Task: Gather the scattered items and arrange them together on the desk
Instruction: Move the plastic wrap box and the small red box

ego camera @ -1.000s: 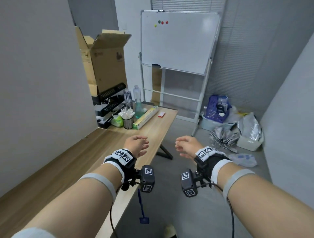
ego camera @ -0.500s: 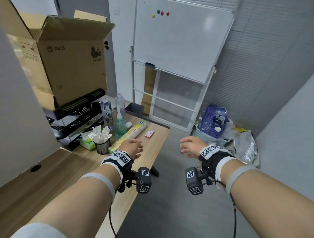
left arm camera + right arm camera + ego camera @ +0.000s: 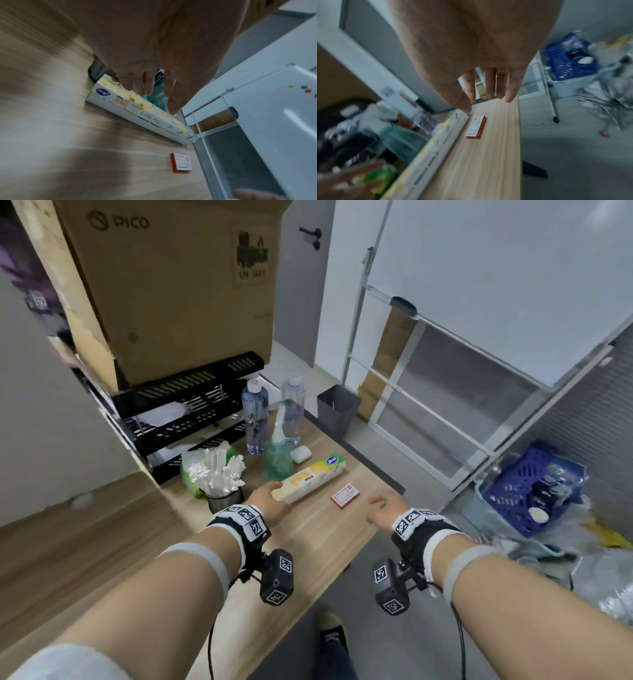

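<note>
A long yellow-and-white box [image 3: 313,475] [image 3: 137,112] lies slantwise on the wooden desk [image 3: 308,542]. My left hand [image 3: 274,496] [image 3: 150,97] is at its near end, fingers spread over the top; I cannot tell whether they touch it. A small red-and-white box [image 3: 345,495] [image 3: 476,127] lies flat to the right of the long box. My right hand [image 3: 383,505] [image 3: 488,100] hovers by the desk's right edge just right of the red box, fingers straight, holding nothing. Behind stand two clear bottles [image 3: 255,419], a green pump bottle [image 3: 278,457] and a white earbud case [image 3: 300,454].
A mesh cup of white sticks [image 3: 222,484] and a green tissue pack [image 3: 190,474] sit left of my left hand. Black trays [image 3: 185,412] carry a big cardboard box [image 3: 171,285]. Beyond the desk are a grey bin [image 3: 337,409], a whiteboard stand [image 3: 479,285] and a blue basket [image 3: 527,491].
I have walked up to the desk's far end. Both hands moved forward; the left one came over the long box's near end, the right one drew level with the red box.
</note>
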